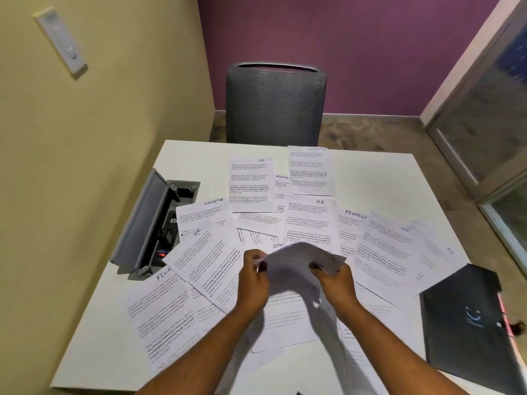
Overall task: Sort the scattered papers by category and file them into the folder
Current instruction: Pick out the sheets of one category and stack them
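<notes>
Several printed sheets lie scattered over the white table [379, 178], each hand-labelled at the top: HR [252, 183], SPORTS [310, 172], FINANCE [349, 226] and ADMIN among them. My left hand [253, 276] and my right hand [335, 280] both grip a blurred, bent sheet of paper [296, 265] raised above the pile in the middle front. Its label is not readable. A black folder [467, 317] lies closed at the right front corner of the table, with pink tabs showing at its right edge.
An open grey cable box [151, 223] is set into the table at the left, its lid standing up. A grey mesh chair [275, 104] stands behind the far edge. A yellow wall runs close on the left, a glass door on the right.
</notes>
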`<state>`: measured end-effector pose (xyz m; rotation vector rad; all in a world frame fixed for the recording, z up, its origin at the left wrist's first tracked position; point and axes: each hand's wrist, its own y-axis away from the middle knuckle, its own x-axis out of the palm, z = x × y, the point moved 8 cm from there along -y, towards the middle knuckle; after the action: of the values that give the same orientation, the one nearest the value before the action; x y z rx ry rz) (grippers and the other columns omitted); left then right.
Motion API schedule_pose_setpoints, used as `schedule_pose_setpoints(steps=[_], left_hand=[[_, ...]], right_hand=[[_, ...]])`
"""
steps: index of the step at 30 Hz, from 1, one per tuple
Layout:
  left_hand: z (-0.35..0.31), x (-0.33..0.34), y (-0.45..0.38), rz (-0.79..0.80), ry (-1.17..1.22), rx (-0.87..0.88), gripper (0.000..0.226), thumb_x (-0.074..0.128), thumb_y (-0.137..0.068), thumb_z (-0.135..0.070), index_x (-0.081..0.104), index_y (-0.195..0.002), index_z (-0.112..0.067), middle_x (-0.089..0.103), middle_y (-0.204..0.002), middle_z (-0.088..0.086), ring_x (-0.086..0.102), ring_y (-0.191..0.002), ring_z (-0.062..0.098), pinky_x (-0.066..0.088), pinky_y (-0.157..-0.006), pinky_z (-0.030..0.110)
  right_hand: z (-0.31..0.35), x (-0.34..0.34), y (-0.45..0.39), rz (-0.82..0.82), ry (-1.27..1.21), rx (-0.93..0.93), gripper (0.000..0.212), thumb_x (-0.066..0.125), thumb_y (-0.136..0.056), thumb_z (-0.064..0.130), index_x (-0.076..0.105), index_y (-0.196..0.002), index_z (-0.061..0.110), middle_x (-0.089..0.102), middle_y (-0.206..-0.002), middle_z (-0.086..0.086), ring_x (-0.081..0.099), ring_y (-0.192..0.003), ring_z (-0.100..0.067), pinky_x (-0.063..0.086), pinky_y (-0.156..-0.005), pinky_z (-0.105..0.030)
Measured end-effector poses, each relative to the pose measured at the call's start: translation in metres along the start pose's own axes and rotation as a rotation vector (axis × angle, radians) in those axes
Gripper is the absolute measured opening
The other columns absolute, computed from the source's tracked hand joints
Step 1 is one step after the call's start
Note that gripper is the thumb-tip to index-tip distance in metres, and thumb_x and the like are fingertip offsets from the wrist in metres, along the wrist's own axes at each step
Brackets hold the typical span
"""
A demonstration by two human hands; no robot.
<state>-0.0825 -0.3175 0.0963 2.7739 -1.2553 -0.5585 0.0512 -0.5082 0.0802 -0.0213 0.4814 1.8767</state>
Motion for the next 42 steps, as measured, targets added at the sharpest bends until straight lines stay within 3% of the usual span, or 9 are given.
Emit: schedule_pose_setpoints(steps=[6,10,12,15,22,27,31,38,42], left_hand=[[-0.006,-0.002,0.003,0.008,0.017,0.065,0.019,0.043,-0.105,-0.019,0.043,-0.123,-0.024,0.061,-0.109,-0.012,0.061,-0.097,-0.002,0.054,-0.079,0.021],[0.026,0.007,0.004,0.07,-0.076,-0.012,0.023,0.047,-0.104,-0.023,0.046,-0.125,-0.017,0.064,-0.114,0.002,0.064,-0.1,0.013,0.052,-0.072,0.019],[0.033,0.009,0.006,0.057,-0.105,-0.037,0.026,0.047,-0.103,-0.019,0.047,-0.129,-0.015,0.063,-0.114,0.003,0.064,-0.102,0.019,0.053,-0.078,0.024],[0.027,0.006,0.008,0.047,-0.094,-0.01,0.026,0.047,-0.103,-0.02,0.048,-0.129,-0.019,0.063,-0.117,-0.001,0.062,-0.104,0.013,0.052,-0.088,0.03],[0.041,-0.018,0.002,0.104,-0.027,-0.086,0.018,0.058,-0.099,-0.025,0.061,-0.117,-0.025,0.068,-0.103,-0.018,0.066,-0.094,0.0,0.054,-0.074,0.014],[0.058,-0.068,-0.005,-0.132,-0.101,-0.172,0.012,0.054,-0.1,-0.012,0.063,-0.109,-0.01,0.066,-0.094,0.003,0.062,-0.085,0.02,0.043,-0.061,0.017],[0.099,-0.121,-0.005,-0.242,-0.21,-0.314,0.023,0.052,-0.101,-0.013,0.061,-0.12,-0.002,0.066,-0.109,0.018,0.06,-0.096,0.031,0.047,-0.079,0.034],[0.16,-0.17,0.01,-0.232,-0.353,-0.493,0.028,0.052,-0.101,-0.015,0.06,-0.123,0.0,0.065,-0.118,0.024,0.06,-0.107,0.044,0.049,-0.095,0.052],[0.167,-0.165,0.014,-0.216,-0.343,-0.538,0.029,0.052,-0.101,-0.015,0.059,-0.125,0.0,0.064,-0.118,0.024,0.059,-0.108,0.044,0.048,-0.095,0.051]], right_hand=[[0.008,-0.01,0.011,-0.056,-0.065,-0.097,0.039,0.082,-0.085,0.02,0.065,-0.12,0.025,0.071,-0.107,0.017,0.067,-0.097,0.007,0.053,-0.082,-0.015],[-0.03,-0.002,0.011,-0.032,-0.003,0.045,0.049,0.085,-0.081,0.023,0.063,-0.125,0.016,0.072,-0.115,-0.001,0.069,-0.108,-0.022,0.056,-0.097,-0.041],[-0.039,-0.004,0.013,-0.058,0.022,0.06,0.043,0.084,-0.082,0.021,0.068,-0.121,0.012,0.074,-0.112,-0.003,0.07,-0.107,-0.024,0.056,-0.099,-0.046],[-0.042,-0.009,0.012,-0.084,0.02,0.044,0.044,0.085,-0.082,0.024,0.069,-0.121,0.011,0.076,-0.11,0.0,0.072,-0.104,-0.018,0.056,-0.099,-0.046],[-0.042,0.015,0.005,0.085,0.046,0.047,0.044,0.084,-0.08,0.034,0.07,-0.119,0.019,0.077,-0.107,0.003,0.073,-0.101,-0.019,0.06,-0.092,-0.045],[-0.044,0.048,-0.004,0.19,0.148,0.082,0.037,0.082,-0.084,0.026,0.062,-0.114,0.027,0.072,-0.106,0.006,0.071,-0.098,-0.015,0.057,-0.086,-0.031],[-0.073,0.053,-0.019,0.26,0.395,0.13,0.047,0.083,-0.082,0.03,0.061,-0.123,0.02,0.067,-0.118,0.002,0.066,-0.106,-0.012,0.049,-0.095,-0.029],[-0.114,-0.026,-0.033,-0.098,0.872,0.272,0.067,0.076,-0.075,0.054,0.057,-0.131,0.021,0.048,-0.132,-0.008,0.047,-0.127,-0.034,0.046,-0.1,-0.049],[-0.128,-0.038,-0.027,-0.102,0.967,0.348,0.089,0.078,-0.065,0.068,0.05,-0.131,0.014,0.045,-0.13,-0.01,0.047,-0.124,-0.034,0.045,-0.098,-0.049]])
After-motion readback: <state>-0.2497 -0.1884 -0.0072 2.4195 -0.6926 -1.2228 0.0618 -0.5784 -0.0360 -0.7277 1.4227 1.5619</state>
